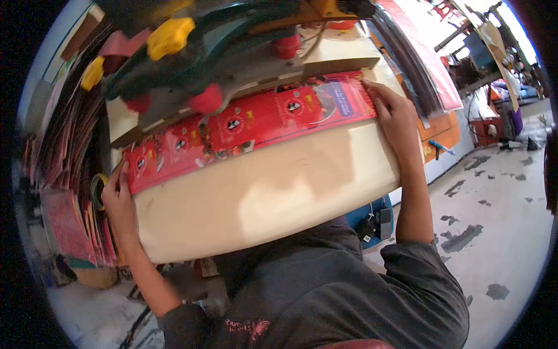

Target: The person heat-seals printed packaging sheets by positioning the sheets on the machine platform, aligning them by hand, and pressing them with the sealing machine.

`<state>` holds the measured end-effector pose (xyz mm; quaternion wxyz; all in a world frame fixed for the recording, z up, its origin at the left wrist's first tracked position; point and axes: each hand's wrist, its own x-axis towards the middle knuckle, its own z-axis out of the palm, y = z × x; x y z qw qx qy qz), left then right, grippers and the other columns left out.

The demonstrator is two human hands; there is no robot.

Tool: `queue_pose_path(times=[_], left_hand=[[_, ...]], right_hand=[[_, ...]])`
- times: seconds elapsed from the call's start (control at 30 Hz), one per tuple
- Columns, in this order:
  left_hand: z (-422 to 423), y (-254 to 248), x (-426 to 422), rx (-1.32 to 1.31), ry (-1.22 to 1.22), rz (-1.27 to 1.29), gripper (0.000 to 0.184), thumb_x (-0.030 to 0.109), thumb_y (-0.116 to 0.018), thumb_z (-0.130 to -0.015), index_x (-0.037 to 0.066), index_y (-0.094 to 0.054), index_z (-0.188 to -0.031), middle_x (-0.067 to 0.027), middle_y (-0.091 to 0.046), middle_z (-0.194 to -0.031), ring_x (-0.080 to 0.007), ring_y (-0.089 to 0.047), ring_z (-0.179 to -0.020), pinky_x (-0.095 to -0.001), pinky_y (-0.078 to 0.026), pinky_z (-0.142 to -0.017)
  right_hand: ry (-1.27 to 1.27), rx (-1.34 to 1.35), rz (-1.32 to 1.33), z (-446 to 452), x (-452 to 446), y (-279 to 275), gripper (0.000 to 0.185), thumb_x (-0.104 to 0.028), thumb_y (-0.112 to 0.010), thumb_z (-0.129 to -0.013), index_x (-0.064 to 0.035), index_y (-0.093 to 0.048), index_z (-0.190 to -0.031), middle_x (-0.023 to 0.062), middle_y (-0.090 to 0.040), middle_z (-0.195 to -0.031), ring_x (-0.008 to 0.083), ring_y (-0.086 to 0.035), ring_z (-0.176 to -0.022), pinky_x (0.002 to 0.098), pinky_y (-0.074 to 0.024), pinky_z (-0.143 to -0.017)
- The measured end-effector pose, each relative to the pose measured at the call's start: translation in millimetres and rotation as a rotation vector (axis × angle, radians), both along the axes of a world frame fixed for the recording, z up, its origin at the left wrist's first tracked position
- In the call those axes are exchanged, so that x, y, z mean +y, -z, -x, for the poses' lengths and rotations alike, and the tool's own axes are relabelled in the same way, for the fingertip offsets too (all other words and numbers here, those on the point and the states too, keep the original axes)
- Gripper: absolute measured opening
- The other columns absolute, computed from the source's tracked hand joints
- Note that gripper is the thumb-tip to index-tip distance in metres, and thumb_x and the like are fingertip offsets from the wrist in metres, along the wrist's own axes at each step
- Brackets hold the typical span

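A long red printed plastic sheet (256, 124) lies across a cream-coloured board (273, 186), against the front edge of a dark green machine (221, 43) with yellow and red knobs. My left hand (118, 200) is at the sheet's left end, its thumb and fingers pressed together on the edge. At the right end, my right hand (392, 113) pinches the sheet's upper corner between thumb and fingers. The sheet runs roughly flat between both hands, slightly higher on the right.
Stacks of red printed sheets (64, 157) stand at the left, beside a roll of tape (98, 192). More sheets (421, 58) lie at the upper right. A blue pen (441, 147) rests on an orange surface. Black adapters (383, 223) sit on a blue stool below.
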<state>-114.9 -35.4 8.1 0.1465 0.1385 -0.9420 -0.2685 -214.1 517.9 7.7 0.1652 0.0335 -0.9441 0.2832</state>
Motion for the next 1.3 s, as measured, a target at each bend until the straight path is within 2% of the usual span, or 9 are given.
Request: queue_pose_path(times=[0.1,0.2,0.67,0.8,0.87,1.0,1.07,1.13,1.3], left_hand=[[-1,-20,20,-0.081,-0.053,0.056,0.051,0.043,-0.053,-0.105,0.0,-0.067,-0.13,-0.0215,-0.071,-0.122,-0.0264,-0.068,-0.113,-0.0355,-0.048,-0.098],[-6,-22,24,-0.007,-0.097,0.05,0.039,0.032,-0.061,-0.102,0.001,-0.07,-0.123,-0.0221,-0.072,-0.113,-0.0254,-0.073,-0.103,-0.0341,-0.052,-0.09],[-4,-9,17,0.171,-0.084,-0.05,0.029,0.028,-0.067,-0.097,0.007,-0.076,-0.114,-0.021,-0.073,-0.101,-0.0356,-0.072,-0.091,-0.0378,-0.054,-0.08],[-3,-6,11,0.092,-0.073,-0.037,0.032,0.028,-0.064,-0.1,0.003,-0.074,-0.118,-0.0181,-0.074,-0.113,-0.0282,-0.073,-0.102,-0.0348,-0.053,-0.092],[-1,-1,9,0.165,-0.071,-0.013,0.031,0.031,-0.066,-0.097,0.007,-0.076,-0.114,-0.0212,-0.072,-0.102,-0.0358,-0.072,-0.092,-0.0382,-0.054,-0.08],[0,1,8,0.155,-0.054,-0.024,0.033,0.032,-0.066,-0.098,0.005,-0.075,-0.114,-0.0222,-0.072,-0.103,-0.0369,-0.071,-0.094,-0.0388,-0.054,-0.08],[1,8,3,0.158,-0.051,0.056,0.035,0.035,-0.064,-0.099,0.005,-0.075,-0.115,-0.0228,-0.072,-0.102,-0.0352,-0.073,-0.094,-0.0385,-0.054,-0.08],[1,7,2,0.072,-0.044,-0.054,0.042,0.037,-0.061,-0.102,0.001,-0.072,-0.12,-0.0205,-0.075,-0.105,-0.0206,-0.072,-0.096,-0.0357,-0.052,-0.088],[-1,1,4,0.046,0.041,-0.041,0.048,0.038,-0.058,-0.104,-0.002,-0.066,-0.13,-0.0181,-0.071,-0.125,-0.0234,-0.066,-0.116,-0.0344,-0.045,-0.103]], right_hand=[[-0.012,-0.077,0.12,0,-4,-4,0.03,-0.014,-0.057,-0.099,-0.0082,-0.071,-0.126,0.014,-0.074,-0.117,0.0227,-0.072,-0.107,0.035,-0.0522,-0.097],[-0.069,-0.139,0.18,-1,-9,-8,0.031,-0.011,-0.054,-0.103,-0.0052,-0.068,-0.13,0.014,-0.072,-0.125,0.0175,-0.067,-0.116,0.0324,-0.0482,-0.104],[-0.104,-0.083,0.056,7,5,5,0.033,-0.014,-0.054,-0.104,0.0002,-0.065,-0.131,0.0158,-0.07,-0.129,0.0209,-0.064,-0.122,0.034,-0.0453,-0.106],[-0.092,-0.122,0.026,10,10,7,0.034,-0.011,-0.053,-0.104,0.0008,-0.063,-0.134,0.0136,-0.069,-0.13,0.0179,-0.063,-0.119,0.032,-0.0441,-0.106],[-0.125,-0.089,0.045,10,12,7,0.033,-0.016,-0.055,-0.104,0.0002,-0.066,-0.131,0.015,-0.07,-0.127,0.0207,-0.065,-0.12,0.0341,-0.0452,-0.106],[-0.116,-0.109,0.083,9,8,4,0.034,-0.018,-0.054,-0.105,-0.0003,-0.066,-0.131,0.0147,-0.071,-0.127,0.0207,-0.065,-0.119,0.0339,-0.0454,-0.106],[-0.107,-0.125,0.083,7,6,2,0.034,-0.018,-0.054,-0.104,-0.0014,-0.066,-0.131,0.015,-0.071,-0.126,0.0211,-0.065,-0.118,0.0343,-0.0469,-0.104],[-0.064,-0.12,0.137,0,2,-1,0.035,-0.019,-0.056,-0.101,-0.0011,-0.067,-0.13,0.0167,-0.071,-0.126,0.0237,-0.067,-0.116,0.0352,-0.0487,-0.103],[-0.044,0.0,0.042,0,6,4,0.028,-0.016,-0.06,-0.099,-0.0083,-0.072,-0.123,0.0162,-0.074,-0.113,0.0255,-0.073,-0.105,0.0351,-0.0539,-0.091]])
